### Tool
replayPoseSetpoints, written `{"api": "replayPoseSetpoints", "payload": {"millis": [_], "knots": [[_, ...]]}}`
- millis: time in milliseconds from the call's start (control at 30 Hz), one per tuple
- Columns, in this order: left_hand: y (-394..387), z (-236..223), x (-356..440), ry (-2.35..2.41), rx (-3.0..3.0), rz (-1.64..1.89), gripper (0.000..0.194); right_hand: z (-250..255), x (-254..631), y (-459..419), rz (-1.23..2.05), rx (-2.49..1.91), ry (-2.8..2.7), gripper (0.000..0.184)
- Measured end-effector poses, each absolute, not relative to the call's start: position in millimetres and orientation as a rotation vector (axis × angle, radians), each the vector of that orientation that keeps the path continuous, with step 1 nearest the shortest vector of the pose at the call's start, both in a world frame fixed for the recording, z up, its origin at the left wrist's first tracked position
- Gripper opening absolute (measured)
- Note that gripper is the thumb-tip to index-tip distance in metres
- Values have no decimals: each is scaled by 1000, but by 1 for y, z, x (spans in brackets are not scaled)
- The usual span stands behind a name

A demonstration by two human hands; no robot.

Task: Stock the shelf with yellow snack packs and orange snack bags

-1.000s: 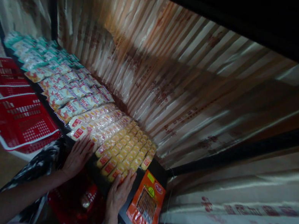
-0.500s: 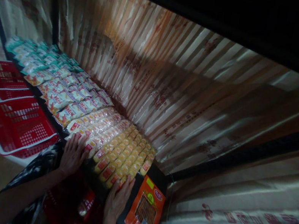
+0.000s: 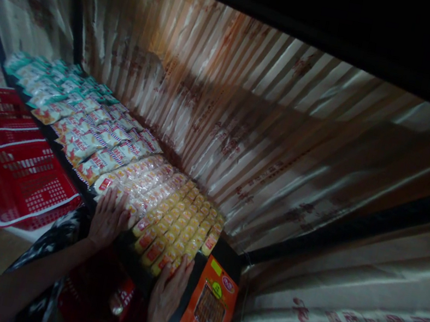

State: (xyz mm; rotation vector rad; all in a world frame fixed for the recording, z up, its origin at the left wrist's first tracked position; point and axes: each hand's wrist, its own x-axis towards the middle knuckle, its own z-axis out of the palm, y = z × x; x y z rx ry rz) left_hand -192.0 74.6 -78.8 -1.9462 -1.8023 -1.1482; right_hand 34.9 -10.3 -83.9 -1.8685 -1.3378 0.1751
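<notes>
Packs in yellow [image 3: 176,222] just fwd of R hand [image 3: 168,294], white packs [image 3: 147,179] at L hand [image 3: 107,221]; both spread.

I can see two hands [image 3: 108,219], one orange packet [image 3: 211,307], at least three red baskets [image 3: 43,192], dozens of yellow snacks [image 3: 174,226]; pale snacks [image 3: 152,186], striped bags [image 3: 100,161] and green bags [image 3: 46,92] sit too crowded to number.

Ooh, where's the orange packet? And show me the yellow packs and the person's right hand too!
Orange packet [image 3: 209,308]: head view, on the brown part at its middle.
Yellow packs [image 3: 183,223]: head view, on a pack amid the rows.
Right hand [image 3: 168,294]: head view, on the back of the hand.
</notes>
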Motion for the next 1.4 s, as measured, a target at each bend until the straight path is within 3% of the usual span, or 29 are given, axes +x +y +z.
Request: {"api": "replayPoseSetpoints", "payload": {"millis": [400,1000,1233,1400], "knots": [[84,-77,-191,-1855,-2031,-1083,55,-75,31,-13,196,-1910,-1333,73],[78,-81,-194,-1874,-1992,-1199,58,-71,25,-17,-136,-1811,-1467,69],[14,-82,-190,-1785,-2133,-1262,59,-70,26,-34,-116,-1739,-1398,63],[-49,-109,-185,-1736,-2394,-1165,56,-73,17,-60,-97,-1656,-1405,56]]}}
